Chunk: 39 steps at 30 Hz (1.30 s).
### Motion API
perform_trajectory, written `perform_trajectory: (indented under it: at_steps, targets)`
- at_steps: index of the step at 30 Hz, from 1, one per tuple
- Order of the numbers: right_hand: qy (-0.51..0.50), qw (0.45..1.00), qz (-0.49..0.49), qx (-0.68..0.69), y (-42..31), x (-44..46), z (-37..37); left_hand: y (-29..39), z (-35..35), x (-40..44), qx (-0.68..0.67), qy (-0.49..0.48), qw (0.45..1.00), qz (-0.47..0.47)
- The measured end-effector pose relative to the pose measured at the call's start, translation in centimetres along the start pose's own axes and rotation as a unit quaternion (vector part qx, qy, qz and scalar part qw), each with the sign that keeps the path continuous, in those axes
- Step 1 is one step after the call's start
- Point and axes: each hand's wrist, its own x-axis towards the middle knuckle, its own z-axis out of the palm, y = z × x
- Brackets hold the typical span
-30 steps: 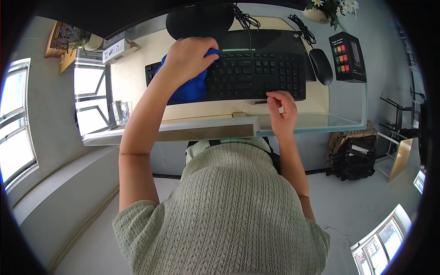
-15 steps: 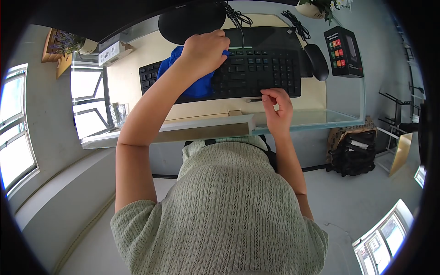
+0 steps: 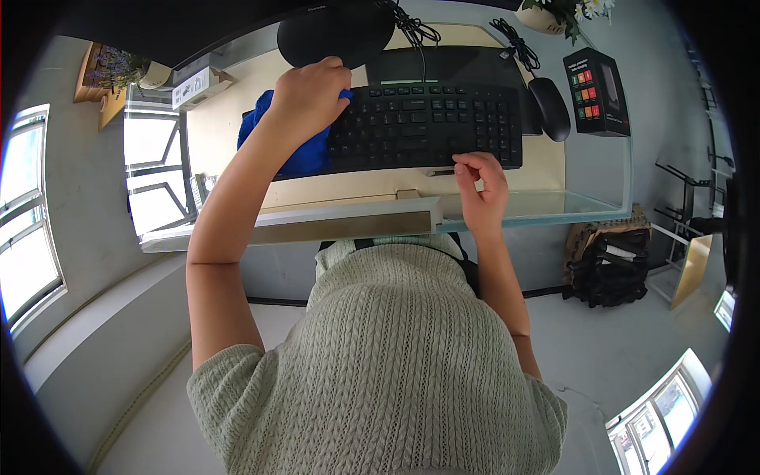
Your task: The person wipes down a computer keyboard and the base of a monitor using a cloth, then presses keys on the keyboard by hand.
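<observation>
Head view: left fingers (image 3: 343, 78) clutch cloth (image 3: 305, 158), right fingers (image 3: 473, 161) loosely curled at keyboard (image 3: 419, 128).

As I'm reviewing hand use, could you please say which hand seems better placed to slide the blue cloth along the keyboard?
Probably the left hand: it is on the blue cloth, over the left part of the keyboard. The right hand has no cloth and is at the keyboard's front edge.

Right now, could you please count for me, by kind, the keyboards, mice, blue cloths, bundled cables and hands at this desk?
Keyboard: 1
Mouse: 1
Blue cloth: 1
Bundled cables: 2
Hands: 2
Total: 7
</observation>
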Motion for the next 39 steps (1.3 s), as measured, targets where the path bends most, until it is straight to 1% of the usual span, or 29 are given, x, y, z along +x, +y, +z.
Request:
perform_trajectory:
  at_steps: [4,8,10,14,20,23,25,29,31,32,33,34,35,36,37,39]
  targets:
    - [0.002,1.0,-0.004,-0.009,0.0,0.0,0.1,-1.6,-0.4,-1.1,0.011,-0.027,0.999,-0.038]
    - [0.0,1.0,0.002,-0.008,-0.2,0.0,0.0,-3.4,-0.8,-2.5,-0.005,-0.024,0.998,-0.057]
    - [-0.002,1.0,0.001,-0.012,-0.2,0.0,0.0,-4.1,-1.1,-3.2,-0.025,-0.027,0.995,-0.09]
    - [-0.009,1.0,0.002,-0.016,0.0,0.0,0.0,-5.6,-1.4,-4.6,-0.027,-0.03,0.992,-0.12]
    - [-0.015,0.999,0.0,-0.029,0.3,-0.1,0.0,-8.5,-1.0,-7.2,-0.031,-0.003,0.988,-0.152]
    - [-0.014,0.999,-0.003,-0.032,0.3,-0.1,0.0,-9.6,-0.8,-8.4,-0.028,0.016,0.983,-0.18]
    - [-0.008,0.999,0.002,-0.033,0.3,-0.1,0.1,-10.2,-0.8,-9.2,-0.052,0.02,0.976,-0.212]
    - [-0.01,0.999,0.003,-0.035,0.2,-0.1,0.1,-12.5,0.0,-11.8,-0.033,0.028,0.967,-0.251]
    - [-0.005,0.999,-0.002,-0.044,0.1,-0.1,0.1,-13.1,0.0,-13.3,-0.002,-0.001,0.958,-0.288]
    - [-0.008,0.999,-0.003,-0.043,0.1,0.0,0.1,-13.1,-0.2,-14.2,-0.072,0.016,0.951,-0.3]
    - [-0.007,0.999,-0.01,-0.044,0.1,0.0,0.2,-13.3,-0.2,-15.0,-0.072,0.016,0.95,-0.303]
    - [-0.005,0.999,-0.016,-0.044,0.2,0.0,0.2,-13.7,-0.2,-15.9,-0.216,0.02,0.923,-0.318]
    - [-0.008,0.999,-0.016,-0.043,0.2,0.0,0.2,-13.8,-0.1,-16.7,-0.355,0.025,0.876,-0.326]
    - [-0.007,0.999,-0.015,-0.046,0.2,-0.1,0.2,-12.7,-0.8,-16.9,-0.2,0.016,0.907,-0.37]
    - [-0.008,0.999,-0.015,-0.048,0.2,0.0,0.1,-12.9,-0.1,-17.4,-0.024,0.021,0.923,-0.383]
    - [-0.012,0.999,-0.014,-0.049,0.5,-0.1,0.0,-12.6,0.7,-17.4,-0.144,0.13,0.882,-0.428]
